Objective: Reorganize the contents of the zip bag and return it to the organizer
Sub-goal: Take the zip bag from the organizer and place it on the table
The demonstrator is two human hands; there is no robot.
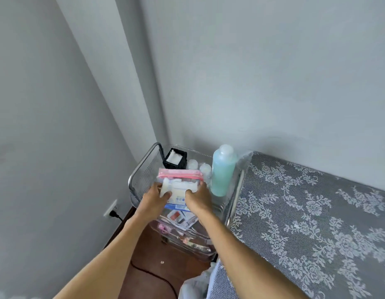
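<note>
A clear plastic bag [179,184], pink zip strip uppermost, is held upright over the organizer [142,169], gripped by left hand [153,198] and right hand [198,199].

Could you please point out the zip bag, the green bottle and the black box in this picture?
zip bag [180,176]: head view, on its pink zip strip.
green bottle [223,172]: head view, on the middle of its body.
black box [174,161]: head view, on its white contents.
</note>
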